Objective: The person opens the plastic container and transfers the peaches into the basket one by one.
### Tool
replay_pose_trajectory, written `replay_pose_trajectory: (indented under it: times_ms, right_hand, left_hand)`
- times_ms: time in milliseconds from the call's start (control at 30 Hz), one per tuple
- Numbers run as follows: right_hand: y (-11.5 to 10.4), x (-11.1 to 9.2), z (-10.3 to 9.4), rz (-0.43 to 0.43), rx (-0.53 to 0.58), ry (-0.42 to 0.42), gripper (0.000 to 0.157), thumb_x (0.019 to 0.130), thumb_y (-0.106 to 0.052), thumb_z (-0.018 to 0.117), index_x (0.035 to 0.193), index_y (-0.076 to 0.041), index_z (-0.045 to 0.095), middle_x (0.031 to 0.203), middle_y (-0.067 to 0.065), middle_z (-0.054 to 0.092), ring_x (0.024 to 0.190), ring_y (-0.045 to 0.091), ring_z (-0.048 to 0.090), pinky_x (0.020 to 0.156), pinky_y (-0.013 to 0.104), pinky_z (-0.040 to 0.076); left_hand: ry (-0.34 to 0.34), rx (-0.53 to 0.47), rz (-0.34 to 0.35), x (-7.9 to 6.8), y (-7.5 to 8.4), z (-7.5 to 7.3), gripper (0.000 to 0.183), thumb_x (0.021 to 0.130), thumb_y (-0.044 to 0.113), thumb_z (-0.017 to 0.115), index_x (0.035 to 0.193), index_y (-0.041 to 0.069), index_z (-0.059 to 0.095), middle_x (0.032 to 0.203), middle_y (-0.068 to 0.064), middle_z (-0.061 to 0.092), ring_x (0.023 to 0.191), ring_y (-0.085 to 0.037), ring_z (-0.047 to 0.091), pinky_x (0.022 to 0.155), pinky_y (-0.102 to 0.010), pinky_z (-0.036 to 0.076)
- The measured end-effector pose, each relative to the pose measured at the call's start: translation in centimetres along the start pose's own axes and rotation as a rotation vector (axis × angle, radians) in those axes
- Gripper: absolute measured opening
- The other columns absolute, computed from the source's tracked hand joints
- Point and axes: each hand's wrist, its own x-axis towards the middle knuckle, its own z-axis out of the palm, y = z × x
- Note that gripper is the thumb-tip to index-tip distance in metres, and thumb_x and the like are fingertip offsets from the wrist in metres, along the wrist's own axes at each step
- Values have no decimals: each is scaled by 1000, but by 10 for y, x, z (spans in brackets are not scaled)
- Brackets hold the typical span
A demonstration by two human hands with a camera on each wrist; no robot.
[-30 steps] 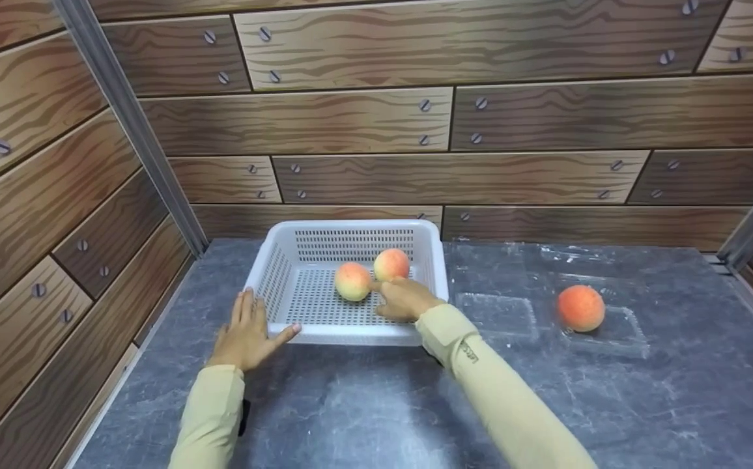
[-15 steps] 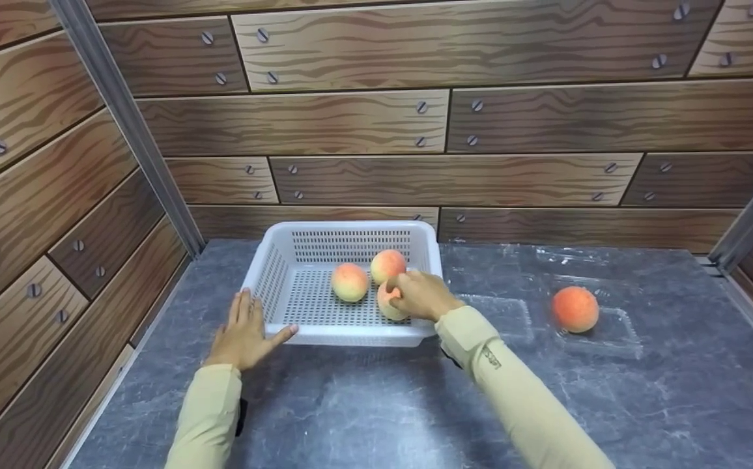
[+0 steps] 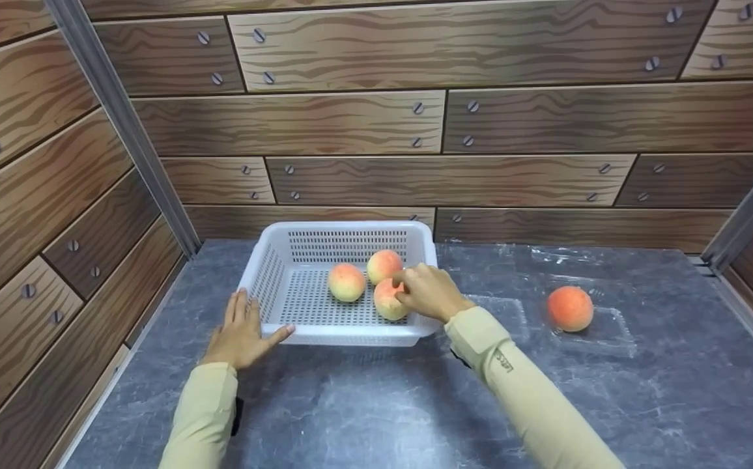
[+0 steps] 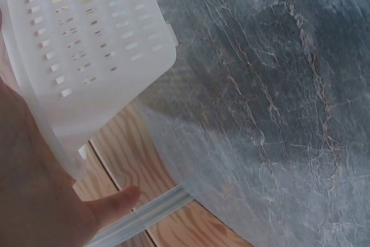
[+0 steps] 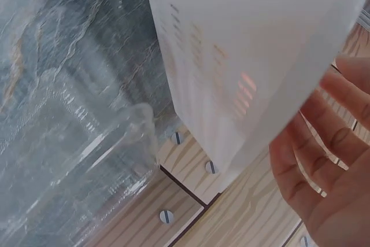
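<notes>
A white perforated plastic basket (image 3: 344,332) stands on the table against the back wall, with three peaches inside: one near the middle (image 3: 346,284), one behind (image 3: 383,265) and one at the front right (image 3: 388,303). My left hand (image 3: 238,339) rests at the basket's front left corner, thumb stretched along the rim; the left wrist view shows that thumb (image 4: 115,205) extended. Reaching over the right rim, my right hand (image 3: 434,293) has its loosely bent fingertips at the upper right of the front peach. The right wrist view shows its fingers (image 5: 318,143) spread behind the basket wall, which hides the peaches.
Another peach (image 3: 570,309) sits in a clear plastic tray (image 3: 617,335) on the right. Further clear packaging (image 5: 104,160) lies right beside the basket. Wood-patterned panels (image 3: 350,124) wall in the dark marbled table (image 3: 350,410) at the back and sides.
My right hand has drawn back to the right, uncovering the front right peach that it hid a second ago. My left hand stays at the basket corner. The head view has shifted slightly.
</notes>
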Motion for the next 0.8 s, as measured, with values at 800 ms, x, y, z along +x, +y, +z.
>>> replay_pose_trajectory:
  times_ms: [800]
  right_hand:
    - [44,-33,-42,133,46,45,18,85,-6,69,99,3,75,87,15,74,78,32,70,73,49,58]
  left_hand:
    - [3,12,23,1,-3,3,103,95,62,54,152,-18,20,162,-35,1,150,-49,-2,106,-75,27]
